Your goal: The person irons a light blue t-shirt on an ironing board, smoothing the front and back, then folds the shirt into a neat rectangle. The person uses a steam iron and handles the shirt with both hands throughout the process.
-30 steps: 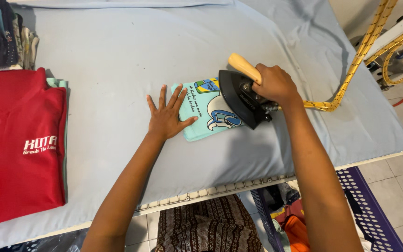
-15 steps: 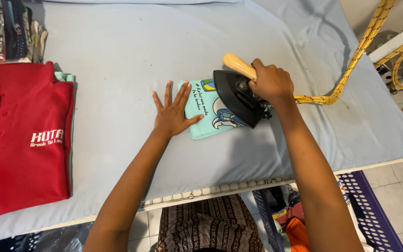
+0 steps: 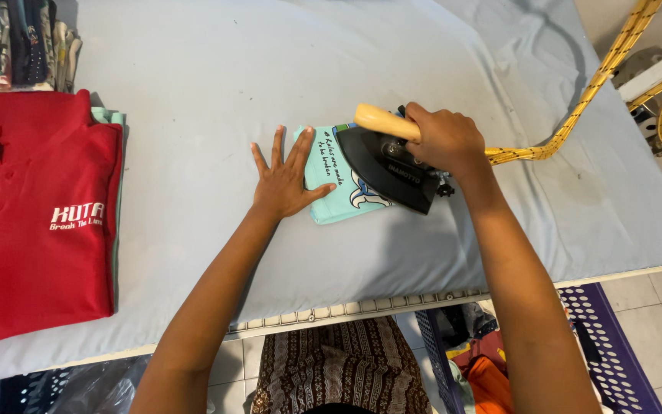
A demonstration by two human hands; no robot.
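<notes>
A small folded light-teal garment with a printed picture and lettering lies in the middle of the pale blue ironing table. My left hand rests flat on the garment's left edge, fingers spread. My right hand grips the wooden handle of a black iron, which sits on the garment's right part, tilted with its tip toward the left. A yellow braided cord runs from the iron up to the right.
A folded red polo shirt lies at the left on other folded clothes, with a stack of patterned garments behind it. A purple perforated basket with clothes stands below the table's front right edge.
The iron has slid a little left across the garment with my right hand. My left hand stays pressed on the garment's left edge.
</notes>
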